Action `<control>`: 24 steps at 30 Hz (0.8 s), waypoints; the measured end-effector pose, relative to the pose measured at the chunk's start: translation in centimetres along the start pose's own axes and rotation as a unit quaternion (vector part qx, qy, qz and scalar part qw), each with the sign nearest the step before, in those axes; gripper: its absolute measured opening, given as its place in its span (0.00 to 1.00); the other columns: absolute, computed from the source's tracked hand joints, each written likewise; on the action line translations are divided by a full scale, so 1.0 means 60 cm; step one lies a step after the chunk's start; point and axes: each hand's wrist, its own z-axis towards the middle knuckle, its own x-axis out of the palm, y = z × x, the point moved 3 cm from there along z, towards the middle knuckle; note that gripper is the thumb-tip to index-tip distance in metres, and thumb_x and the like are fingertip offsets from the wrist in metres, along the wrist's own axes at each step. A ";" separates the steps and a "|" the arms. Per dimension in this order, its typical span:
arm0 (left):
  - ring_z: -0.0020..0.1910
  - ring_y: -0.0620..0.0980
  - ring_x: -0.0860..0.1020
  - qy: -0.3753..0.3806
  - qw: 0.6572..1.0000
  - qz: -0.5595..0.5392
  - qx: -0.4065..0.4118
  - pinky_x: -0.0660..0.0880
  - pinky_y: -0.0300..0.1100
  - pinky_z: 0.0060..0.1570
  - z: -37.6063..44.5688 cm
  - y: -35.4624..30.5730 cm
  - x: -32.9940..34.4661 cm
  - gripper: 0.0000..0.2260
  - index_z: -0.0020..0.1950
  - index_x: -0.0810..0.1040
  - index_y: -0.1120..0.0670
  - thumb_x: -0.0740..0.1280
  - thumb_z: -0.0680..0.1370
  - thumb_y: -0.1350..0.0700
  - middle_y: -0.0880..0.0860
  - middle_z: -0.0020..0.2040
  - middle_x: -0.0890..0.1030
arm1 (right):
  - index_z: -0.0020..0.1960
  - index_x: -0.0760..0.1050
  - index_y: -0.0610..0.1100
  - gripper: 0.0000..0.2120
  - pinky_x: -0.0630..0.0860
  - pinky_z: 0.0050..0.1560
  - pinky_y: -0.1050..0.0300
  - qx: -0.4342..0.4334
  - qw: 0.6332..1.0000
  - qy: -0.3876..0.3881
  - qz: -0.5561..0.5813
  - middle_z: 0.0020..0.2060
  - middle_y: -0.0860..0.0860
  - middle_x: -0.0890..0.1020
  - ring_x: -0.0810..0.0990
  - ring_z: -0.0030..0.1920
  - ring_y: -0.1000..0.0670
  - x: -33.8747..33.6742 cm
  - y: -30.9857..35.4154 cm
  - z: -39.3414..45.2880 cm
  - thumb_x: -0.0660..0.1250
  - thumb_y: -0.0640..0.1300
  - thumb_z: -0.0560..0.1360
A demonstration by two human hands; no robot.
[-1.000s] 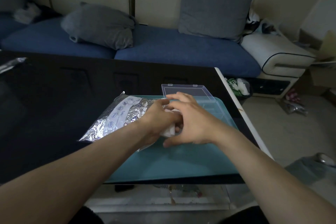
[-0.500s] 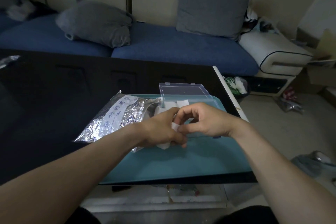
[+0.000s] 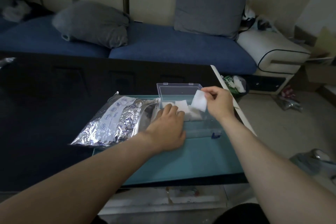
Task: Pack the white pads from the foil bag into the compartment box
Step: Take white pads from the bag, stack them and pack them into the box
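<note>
White pad (image 3: pixel 199 102) above open box (image 3: pixel 200 125) — foil bag (image 3: pixel 112 123) left

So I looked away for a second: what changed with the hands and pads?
The right hand pulled apart from the left and lifted one white pad over the compartment box, pinching its top. The left hand moved to the box's left end. The foil bag and the box stayed put.

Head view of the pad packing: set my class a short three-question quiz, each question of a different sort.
1. True or false: the right hand pinches a white pad above the compartment box.
2. The foil bag lies where? A) left of the box B) inside the box C) on the sofa
3. Fill in: the box lid stands ____.

Key: 1 true; 2 A; 3 open.
</note>
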 end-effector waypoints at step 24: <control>0.72 0.56 0.62 -0.050 0.998 -0.023 0.037 0.58 0.48 0.70 -0.003 -0.004 -0.029 0.23 0.71 0.68 0.58 0.61 0.79 0.50 0.58 0.71 0.67 | 0.41 0.83 0.45 0.03 0.70 0.45 0.65 0.094 0.984 0.035 -0.145 0.39 0.50 0.83 0.78 0.39 0.55 0.033 0.001 -0.008 0.75 0.38 0.71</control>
